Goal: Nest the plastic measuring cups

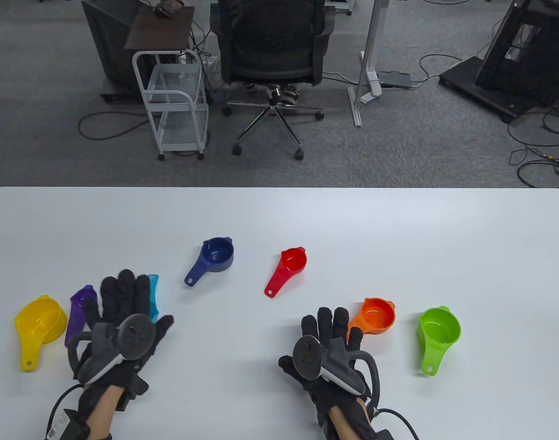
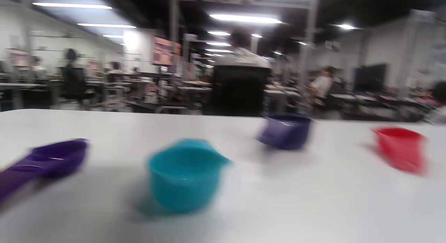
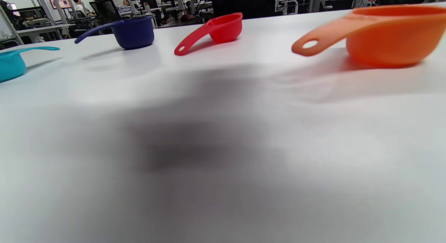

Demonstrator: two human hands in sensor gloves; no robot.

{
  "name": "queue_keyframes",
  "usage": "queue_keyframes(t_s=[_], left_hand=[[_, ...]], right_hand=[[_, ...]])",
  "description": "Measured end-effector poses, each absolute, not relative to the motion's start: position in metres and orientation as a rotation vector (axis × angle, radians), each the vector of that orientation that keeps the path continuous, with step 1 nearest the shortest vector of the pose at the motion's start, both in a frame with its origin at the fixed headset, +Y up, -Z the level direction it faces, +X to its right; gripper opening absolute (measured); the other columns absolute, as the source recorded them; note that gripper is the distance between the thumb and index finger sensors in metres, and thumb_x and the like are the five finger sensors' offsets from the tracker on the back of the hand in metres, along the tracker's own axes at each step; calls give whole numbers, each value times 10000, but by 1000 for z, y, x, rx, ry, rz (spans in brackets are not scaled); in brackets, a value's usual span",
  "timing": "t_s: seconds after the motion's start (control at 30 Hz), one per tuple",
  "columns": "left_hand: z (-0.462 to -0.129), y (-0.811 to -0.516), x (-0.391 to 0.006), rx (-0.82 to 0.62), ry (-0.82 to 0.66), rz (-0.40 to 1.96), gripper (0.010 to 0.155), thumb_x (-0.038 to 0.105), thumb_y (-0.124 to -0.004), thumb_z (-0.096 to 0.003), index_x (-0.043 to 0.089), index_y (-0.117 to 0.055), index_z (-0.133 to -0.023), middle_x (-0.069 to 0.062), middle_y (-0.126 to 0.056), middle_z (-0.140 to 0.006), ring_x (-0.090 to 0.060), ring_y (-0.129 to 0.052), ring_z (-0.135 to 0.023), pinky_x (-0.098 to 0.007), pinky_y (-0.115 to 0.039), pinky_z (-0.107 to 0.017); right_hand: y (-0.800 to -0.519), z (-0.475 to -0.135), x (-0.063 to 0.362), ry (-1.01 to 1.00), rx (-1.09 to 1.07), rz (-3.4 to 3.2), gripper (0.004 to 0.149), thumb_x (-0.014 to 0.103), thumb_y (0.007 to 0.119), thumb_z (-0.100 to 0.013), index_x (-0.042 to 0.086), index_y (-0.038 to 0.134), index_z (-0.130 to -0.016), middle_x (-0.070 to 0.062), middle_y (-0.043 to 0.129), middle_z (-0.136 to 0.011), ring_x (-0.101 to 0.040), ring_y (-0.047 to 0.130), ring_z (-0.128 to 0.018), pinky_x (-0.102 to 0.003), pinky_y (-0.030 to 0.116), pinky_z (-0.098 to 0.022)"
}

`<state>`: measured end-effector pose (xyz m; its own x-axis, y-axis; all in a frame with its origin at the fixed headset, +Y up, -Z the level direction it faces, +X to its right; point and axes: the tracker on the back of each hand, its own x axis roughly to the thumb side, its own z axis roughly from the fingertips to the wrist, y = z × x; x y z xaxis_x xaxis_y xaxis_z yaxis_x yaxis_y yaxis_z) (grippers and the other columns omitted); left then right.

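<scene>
Seven cups sit apart on the table [image 1: 398, 229], none nested: yellow [image 1: 39, 321], purple [image 1: 80, 308], teal [image 2: 184, 173], navy [image 1: 217, 253], red [image 1: 292, 261], orange [image 1: 378, 315], green [image 1: 439, 327]. I judge I'm at the start, about to pick a first cup. My left hand [image 1: 123, 316] hovers over the teal one, fingers spread, holding nothing. My right hand [image 1: 330, 343] lies flat and empty beside orange. Next I'd grip a smaller cup's handle and drop it into a bigger one.
</scene>
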<state>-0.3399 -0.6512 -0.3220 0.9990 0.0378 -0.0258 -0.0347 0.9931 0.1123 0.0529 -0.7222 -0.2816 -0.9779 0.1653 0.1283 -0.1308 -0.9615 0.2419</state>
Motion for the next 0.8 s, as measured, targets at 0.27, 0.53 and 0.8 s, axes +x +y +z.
queue_keyframes(t_s=[0.27,0.53,0.8], left_hand=[[-357,-680,-485,4,519,195,812,648,-560,-543,264,-260,-1192,-114,-126,-1238,-600,-116,-1060,-793,-204,-665],[-377,-727,-514,-279,460,307,835,658,-626,-524,342,-188,-1160,-125,-79,-1236,-585,-122,-1088,-808,-254,-692],[-365,-704,-505,-15,541,151,870,607,-646,-553,173,-234,-1184,-332,-300,-1170,-599,-414,-944,-734,-421,-647]], right_hand=[[-728,-288,59,416,182,2961,934,659,454,-508,63,216,-1186,-354,38,-1186,-588,-62,-948,-788,101,-648],[-736,-293,64,476,158,2955,926,654,455,-512,56,234,-1184,-361,52,-1184,-595,-49,-946,-790,113,-644],[-733,-292,64,448,172,2936,921,650,459,-517,56,238,-1184,-362,61,-1185,-599,-39,-950,-790,116,-646]])
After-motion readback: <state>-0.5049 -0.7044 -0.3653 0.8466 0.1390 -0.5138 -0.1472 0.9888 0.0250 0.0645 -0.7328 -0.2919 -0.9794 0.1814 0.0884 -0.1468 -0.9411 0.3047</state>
